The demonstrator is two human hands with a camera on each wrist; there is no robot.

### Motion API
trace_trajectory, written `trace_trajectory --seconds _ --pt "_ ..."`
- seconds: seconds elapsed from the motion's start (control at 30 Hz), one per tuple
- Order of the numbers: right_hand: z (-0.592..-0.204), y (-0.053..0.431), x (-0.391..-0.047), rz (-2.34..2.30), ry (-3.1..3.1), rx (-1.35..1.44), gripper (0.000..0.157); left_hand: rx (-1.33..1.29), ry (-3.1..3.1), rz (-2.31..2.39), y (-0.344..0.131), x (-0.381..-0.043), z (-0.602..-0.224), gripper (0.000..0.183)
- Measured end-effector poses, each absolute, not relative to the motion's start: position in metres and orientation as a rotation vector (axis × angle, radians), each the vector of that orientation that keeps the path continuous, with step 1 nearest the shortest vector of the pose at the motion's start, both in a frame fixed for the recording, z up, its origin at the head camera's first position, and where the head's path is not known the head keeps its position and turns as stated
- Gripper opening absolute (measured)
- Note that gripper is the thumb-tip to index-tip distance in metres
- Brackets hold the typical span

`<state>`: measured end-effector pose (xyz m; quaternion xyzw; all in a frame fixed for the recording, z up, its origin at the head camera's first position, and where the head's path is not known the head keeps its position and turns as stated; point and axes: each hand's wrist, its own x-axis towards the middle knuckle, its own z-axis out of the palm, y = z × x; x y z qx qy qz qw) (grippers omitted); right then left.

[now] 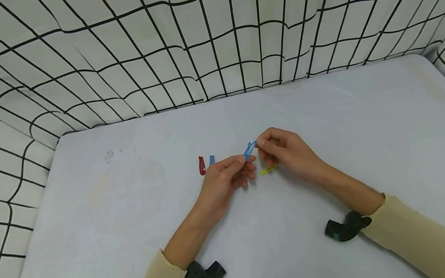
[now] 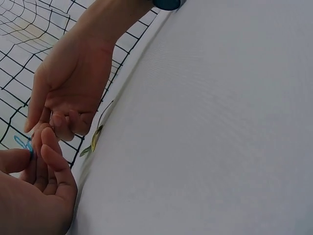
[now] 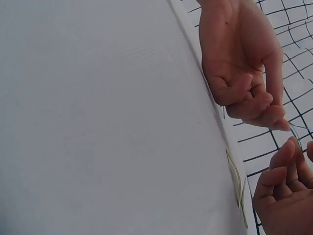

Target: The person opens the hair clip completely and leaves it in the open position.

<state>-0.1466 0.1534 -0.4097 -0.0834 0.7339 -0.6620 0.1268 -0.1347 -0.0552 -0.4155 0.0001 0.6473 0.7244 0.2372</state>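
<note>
A blue snap hair clip (image 1: 249, 149) is held up off the table between both hands, and its two arms look spread apart. My left hand (image 1: 223, 176) pinches its lower end between thumb and forefinger, the other fingers loosely bent. At the clip's upper end, my right hand (image 1: 291, 149) grips the tip with thumb and forefinger. In the left wrist view, part of the blue clip (image 2: 30, 149) shows beside the left thumb. A yellow hair clip (image 1: 269, 169) lies below the right fingers. Past the left hand lie a red hair clip (image 1: 202, 166) and a second blue clip (image 1: 212, 159), partly hidden by that hand.
The white table (image 1: 98, 220) extends around both arms. Black wire mesh (image 1: 210, 42) in front of white cloth rises behind the table and along its sides. Dark wrist-worn devices (image 1: 205, 274) sit by both sleeve cuffs.
</note>
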Motion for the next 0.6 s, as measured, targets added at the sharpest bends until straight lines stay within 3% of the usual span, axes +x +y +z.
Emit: trace_trajectory --seconds 0.6 --pt "-0.4046 0.1447 -0.1499 -1.861 2.236 -0.324 0.017 -0.062 1.808 2.063 -0.0549 -0.1315 -0.4192 0.03"
